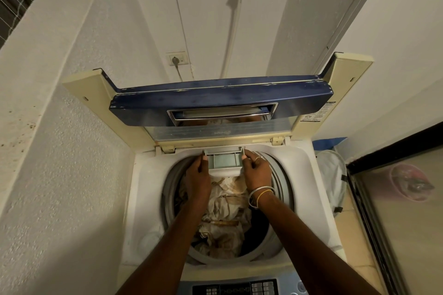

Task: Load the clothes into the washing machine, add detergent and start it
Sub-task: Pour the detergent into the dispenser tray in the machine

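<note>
control panel (239, 289) cut off, clothes (226, 201) partly hidden

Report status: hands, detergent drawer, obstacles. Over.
Fingers of left hand and right hand grip detergent drawer sides. Drawer out over drum, clothes loaded. Raised lid, nothing blocking.

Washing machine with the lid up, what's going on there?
A person works at the white top-loading washing machine, its blue-fronted lid raised. Crumpled beige clothes already lie in the drum. The left hand and right hand each grip a side of the small pale plastic detergent drawer at the opening's back edge.
</note>
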Demonstrator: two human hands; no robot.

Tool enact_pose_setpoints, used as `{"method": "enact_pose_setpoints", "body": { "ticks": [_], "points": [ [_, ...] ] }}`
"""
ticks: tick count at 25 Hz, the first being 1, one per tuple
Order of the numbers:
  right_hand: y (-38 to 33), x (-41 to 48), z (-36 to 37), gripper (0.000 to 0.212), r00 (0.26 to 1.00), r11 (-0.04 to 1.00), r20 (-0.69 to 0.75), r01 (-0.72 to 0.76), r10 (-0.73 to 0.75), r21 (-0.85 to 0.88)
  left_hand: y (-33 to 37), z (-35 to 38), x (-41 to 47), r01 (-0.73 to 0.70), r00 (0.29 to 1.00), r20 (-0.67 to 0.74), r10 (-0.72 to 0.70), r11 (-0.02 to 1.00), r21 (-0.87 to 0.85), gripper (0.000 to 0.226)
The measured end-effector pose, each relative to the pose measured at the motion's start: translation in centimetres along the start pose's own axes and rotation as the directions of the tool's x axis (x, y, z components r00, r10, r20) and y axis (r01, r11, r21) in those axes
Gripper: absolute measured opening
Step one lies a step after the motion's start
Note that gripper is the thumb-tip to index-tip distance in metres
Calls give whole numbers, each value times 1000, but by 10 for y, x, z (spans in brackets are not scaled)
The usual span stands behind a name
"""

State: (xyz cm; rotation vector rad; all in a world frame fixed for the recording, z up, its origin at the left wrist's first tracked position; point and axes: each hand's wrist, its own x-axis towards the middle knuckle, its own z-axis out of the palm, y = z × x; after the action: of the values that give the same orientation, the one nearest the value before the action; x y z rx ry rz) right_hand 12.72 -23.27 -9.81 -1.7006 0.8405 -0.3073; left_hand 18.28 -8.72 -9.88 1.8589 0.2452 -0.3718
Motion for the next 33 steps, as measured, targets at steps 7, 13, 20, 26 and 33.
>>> {"method": "enact_pose_setpoints", "body": {
  "ticks": [7,13,20,26,33],
  "points": [
    [8,1,2,28,999,998,19,-45,44,36,1,-1,-4,-10,1000,6,11,1000,-22,36],
    [6,5,3,25,998,998,14,-63,63,29,5,-1,2,24,1000,9,-24,1000,-10,35],
    [5,6,2,22,996,994,11,-94,93,52,6,-3,2,-14,1000,13,13,999,49,37],
    [3,8,3,21,991,990,17,-135,135,45,4,-5,10,39,998,38,-41,998,48,42],
    [-5,6,2,28,992,991,9,-127,127,-33,9,0,13,107,994,18,-107,993,-41,38]
  ]
}}
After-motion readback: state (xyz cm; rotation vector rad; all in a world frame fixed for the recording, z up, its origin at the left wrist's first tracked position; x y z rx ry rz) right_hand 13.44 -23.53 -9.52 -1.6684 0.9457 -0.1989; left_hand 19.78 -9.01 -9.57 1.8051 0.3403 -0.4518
